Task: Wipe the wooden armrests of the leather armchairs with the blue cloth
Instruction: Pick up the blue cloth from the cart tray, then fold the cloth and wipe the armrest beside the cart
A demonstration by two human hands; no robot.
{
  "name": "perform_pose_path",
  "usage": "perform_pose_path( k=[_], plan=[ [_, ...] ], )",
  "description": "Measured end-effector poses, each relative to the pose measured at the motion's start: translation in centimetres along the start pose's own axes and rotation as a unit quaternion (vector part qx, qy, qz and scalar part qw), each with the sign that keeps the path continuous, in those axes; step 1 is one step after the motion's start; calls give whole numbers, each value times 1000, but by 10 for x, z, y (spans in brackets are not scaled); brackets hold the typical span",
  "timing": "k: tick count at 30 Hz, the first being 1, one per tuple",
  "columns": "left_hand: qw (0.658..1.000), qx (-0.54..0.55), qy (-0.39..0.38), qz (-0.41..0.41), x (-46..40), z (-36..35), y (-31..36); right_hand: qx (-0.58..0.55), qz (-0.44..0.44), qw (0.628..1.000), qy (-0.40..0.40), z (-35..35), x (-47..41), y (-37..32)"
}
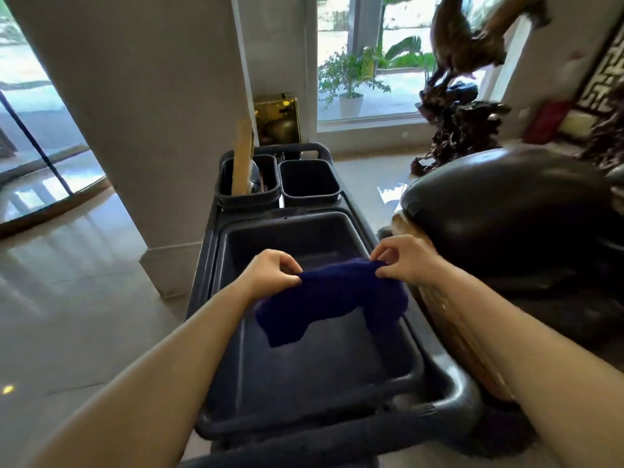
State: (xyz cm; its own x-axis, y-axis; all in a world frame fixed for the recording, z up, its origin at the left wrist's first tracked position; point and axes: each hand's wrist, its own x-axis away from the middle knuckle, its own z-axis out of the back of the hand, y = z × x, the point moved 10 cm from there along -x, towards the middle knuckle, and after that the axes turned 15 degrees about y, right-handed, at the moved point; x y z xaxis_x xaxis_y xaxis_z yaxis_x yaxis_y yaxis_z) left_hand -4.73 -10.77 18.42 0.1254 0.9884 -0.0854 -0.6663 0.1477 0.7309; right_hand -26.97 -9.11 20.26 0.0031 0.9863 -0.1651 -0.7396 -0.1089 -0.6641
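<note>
The blue cloth hangs stretched between both hands above the large tub of a dark cleaning cart. My left hand pinches its left edge and my right hand pinches its right edge. Just right of the cart stands a dark leather armchair. Its wooden armrest runs along the cart's side, partly hidden behind my right forearm.
Two small bins sit at the cart's far end, one holding a wooden handle. A wide pillar rises to the left. A carved wooden sculpture and a potted plant stand near the window. Glossy floor lies on the left.
</note>
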Motion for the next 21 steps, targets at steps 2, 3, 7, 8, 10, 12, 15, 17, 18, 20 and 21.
perform_pose_path(
  k=[2,3,7,8,10,12,15,17,18,20,21],
  plan=[
    [1000,7,4,-24,4,-1,32,7,2,1000,16,31,11,0],
    [999,8,5,-36,6,-3,48,14,4,1000,24,46,16,2],
    [996,16,8,-85,18,-25,116,16,13,998,60,113,40,18],
    [995,18,9,-95,21,-34,133,15,16,997,72,130,47,24],
    [994,25,15,-107,31,-60,169,18,25,995,91,167,65,44],
    [994,28,28,-105,35,-77,189,24,31,995,94,187,75,61],
    [993,24,41,-105,46,-126,229,28,33,994,104,232,96,106],
    [994,32,35,-94,59,-164,254,39,32,994,93,259,110,138],
    [995,35,30,-84,65,-183,265,43,31,995,86,271,118,154],
    [997,41,11,-67,76,-218,282,46,25,995,83,293,132,185],
    [997,40,0,-64,80,-232,291,46,24,995,82,302,138,198]
  ],
)
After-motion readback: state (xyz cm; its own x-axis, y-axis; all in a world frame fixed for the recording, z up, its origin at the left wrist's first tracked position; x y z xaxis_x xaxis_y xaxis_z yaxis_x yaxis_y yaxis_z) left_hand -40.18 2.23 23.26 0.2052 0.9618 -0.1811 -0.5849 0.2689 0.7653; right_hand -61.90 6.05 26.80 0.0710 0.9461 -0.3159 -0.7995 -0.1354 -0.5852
